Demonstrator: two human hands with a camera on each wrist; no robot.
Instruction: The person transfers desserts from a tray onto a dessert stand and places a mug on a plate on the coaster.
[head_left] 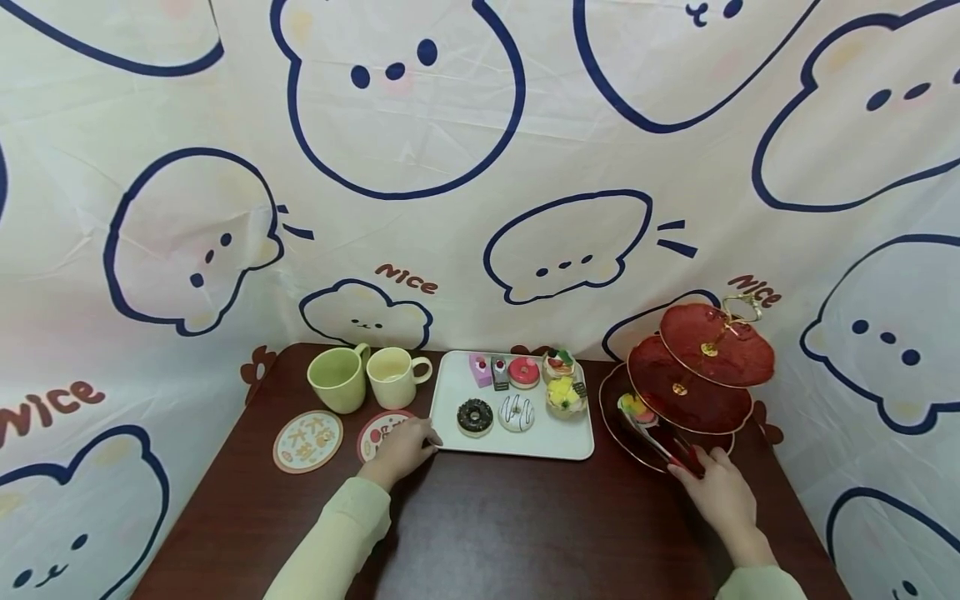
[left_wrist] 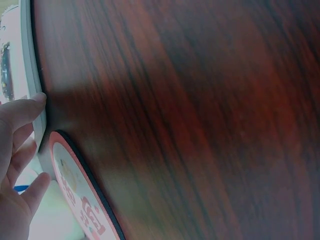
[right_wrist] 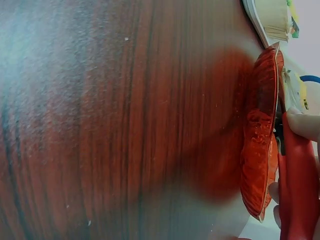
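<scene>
My left hand (head_left: pixel 407 450) holds the near left corner of a white rectangular tray (head_left: pixel 517 446), its fingertips on the rim. On the tray are a chocolate donut (head_left: pixel 475 417), a white striped donut (head_left: pixel 517 412), a pink donut (head_left: pixel 524 372), two small cake slices and two fruit-topped tarts (head_left: pixel 566 397). My right hand (head_left: pixel 722 493) grips red-handled tongs (right_wrist: pixel 298 180). Their tips reach a colourful fruit-topped pastry (head_left: pixel 637 408) above the bottom plate of a red three-tier stand (head_left: pixel 690 392); whether the pastry touches the plate, I cannot tell.
A green mug (head_left: pixel 336 382) and a cream mug (head_left: pixel 392 379) stand at the back left. Before them lie two round coasters, one orange-rimmed (head_left: pixel 307 442), one pink-rimmed (left_wrist: pixel 82 192) beside my left hand. A bear-print cloth (head_left: pixel 450 242) hangs behind the dark wooden table (head_left: pixel 525 525).
</scene>
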